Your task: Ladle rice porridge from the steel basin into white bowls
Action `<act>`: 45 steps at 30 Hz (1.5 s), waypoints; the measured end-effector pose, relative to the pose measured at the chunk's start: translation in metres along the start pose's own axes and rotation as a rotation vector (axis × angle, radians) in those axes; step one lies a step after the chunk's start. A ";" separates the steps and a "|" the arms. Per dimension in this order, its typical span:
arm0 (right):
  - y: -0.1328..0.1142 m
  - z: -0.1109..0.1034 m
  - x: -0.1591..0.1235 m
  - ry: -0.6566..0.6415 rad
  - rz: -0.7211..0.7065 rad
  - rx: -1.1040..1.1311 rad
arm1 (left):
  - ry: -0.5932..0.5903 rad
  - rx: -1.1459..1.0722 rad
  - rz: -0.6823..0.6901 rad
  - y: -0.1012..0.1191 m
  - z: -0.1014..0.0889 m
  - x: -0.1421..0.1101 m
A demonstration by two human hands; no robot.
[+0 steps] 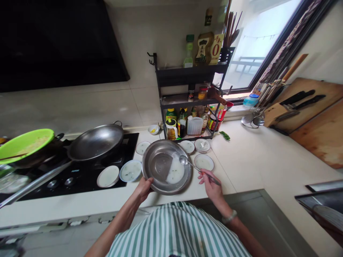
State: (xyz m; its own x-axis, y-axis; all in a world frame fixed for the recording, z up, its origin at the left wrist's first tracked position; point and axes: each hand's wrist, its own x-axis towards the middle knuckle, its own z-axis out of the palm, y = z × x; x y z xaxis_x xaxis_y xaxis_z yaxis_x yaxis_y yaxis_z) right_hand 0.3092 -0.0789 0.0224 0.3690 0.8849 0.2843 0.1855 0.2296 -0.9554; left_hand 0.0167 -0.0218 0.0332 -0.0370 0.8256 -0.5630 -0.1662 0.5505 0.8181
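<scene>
A wide steel basin (158, 164) is tilted so that milky white liquid (175, 173) with dark flecks gathers on its right side. My left hand (144, 187) grips the basin's lower left rim. In my right hand (210, 184) is the handle of a metal spoon (183, 160), its bowl at the upper edge of the liquid inside the basin. Around the basin stand several small bowls of pale liquid, among them a blue-rimmed bowl (130, 171) and a white bowl (108, 176) on the left, and a shallow bowl (204, 162) on the right.
A steel wok (96, 142) rests on the black stove (91, 171), its long handle pointing front left. Further left is a green colander (29, 142). Behind the basin rises a black rack (184, 76) with bottles. A knife block (276, 112) and cutting boards (321, 114) stand at right.
</scene>
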 end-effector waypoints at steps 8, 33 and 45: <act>0.016 0.032 0.008 -0.131 0.035 0.026 | -0.008 0.001 0.012 -0.002 0.000 0.000; 0.008 0.018 0.014 0.171 0.284 0.279 | -0.012 0.001 0.004 -0.005 -0.003 0.003; 0.007 0.010 0.010 0.179 0.298 0.283 | -0.027 0.000 0.010 -0.004 -0.002 0.001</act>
State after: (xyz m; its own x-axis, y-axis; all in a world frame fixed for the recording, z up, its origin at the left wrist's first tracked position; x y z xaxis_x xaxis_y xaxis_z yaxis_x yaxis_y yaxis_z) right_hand 0.3047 -0.0643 0.0179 0.5246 0.8511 -0.0209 -0.2001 0.0994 -0.9747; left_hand 0.0155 -0.0233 0.0292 -0.0122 0.8343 -0.5512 -0.1662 0.5419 0.8238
